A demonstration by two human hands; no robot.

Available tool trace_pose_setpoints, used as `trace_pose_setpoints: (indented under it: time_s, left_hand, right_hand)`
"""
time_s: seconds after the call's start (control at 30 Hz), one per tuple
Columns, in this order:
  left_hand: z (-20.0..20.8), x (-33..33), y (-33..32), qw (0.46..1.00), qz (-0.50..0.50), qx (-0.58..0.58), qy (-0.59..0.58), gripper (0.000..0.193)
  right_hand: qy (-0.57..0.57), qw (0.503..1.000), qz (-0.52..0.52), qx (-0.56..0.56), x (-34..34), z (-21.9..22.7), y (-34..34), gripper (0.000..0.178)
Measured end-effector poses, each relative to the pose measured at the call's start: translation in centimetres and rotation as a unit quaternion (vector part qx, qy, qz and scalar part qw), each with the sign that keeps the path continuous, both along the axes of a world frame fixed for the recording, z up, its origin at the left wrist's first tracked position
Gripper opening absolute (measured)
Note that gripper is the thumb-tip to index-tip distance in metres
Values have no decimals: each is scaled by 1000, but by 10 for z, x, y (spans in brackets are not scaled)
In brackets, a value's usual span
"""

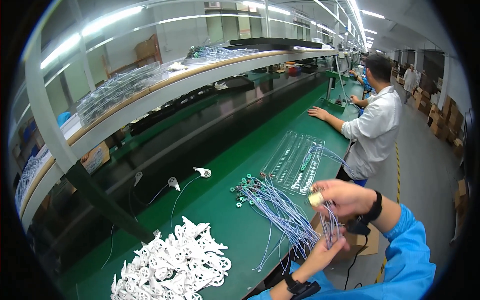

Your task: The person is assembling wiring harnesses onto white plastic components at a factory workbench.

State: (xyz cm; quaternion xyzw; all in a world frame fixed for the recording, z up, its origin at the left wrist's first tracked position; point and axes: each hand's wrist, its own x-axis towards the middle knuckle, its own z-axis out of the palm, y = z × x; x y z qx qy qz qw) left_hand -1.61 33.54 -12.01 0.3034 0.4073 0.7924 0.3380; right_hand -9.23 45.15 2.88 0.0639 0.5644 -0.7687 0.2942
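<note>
Pale yellow piece [316, 199] sitting in right hand [347, 197], slightly blurred; thin pale wires [328, 222] hanging below, bunching into left hand [321, 257].

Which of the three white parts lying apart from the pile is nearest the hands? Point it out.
The rightmost white part; the middle one and the left one lie farther away, toward the picture's left.

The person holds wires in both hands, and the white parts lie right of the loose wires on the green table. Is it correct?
Not quite: the head view shows the white parts left of the loose wires on the green table. The left hand and right hand do hold wires.
</note>
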Motion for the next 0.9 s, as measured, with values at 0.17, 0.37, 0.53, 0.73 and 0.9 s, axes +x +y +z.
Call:
trace_pose_setpoints:
  time_s: [0.17,0.37,0.53,0.73,0.9]
  left_hand:
    - [-30,-11,23,984,158,15,-80,29]
    - [-20,-1,-23,803,402,-357,257,41]
    - [46,-14,-89,898,269,-347,32,21]
    - [13,-63,-77,812,447,-357,119,18]
    - [10,-46,-83,828,423,-364,63,20]
  right_hand:
    - [95,979,19,182,-118,-14,-34,19]
    - [178,909,110,360,-201,-88,-90,51]
    - [274,869,152,383,-206,-96,-91,72]
    - [248,908,114,318,-209,-76,-28,49]
    - [377,790,-51,480,-256,-121,127,38]
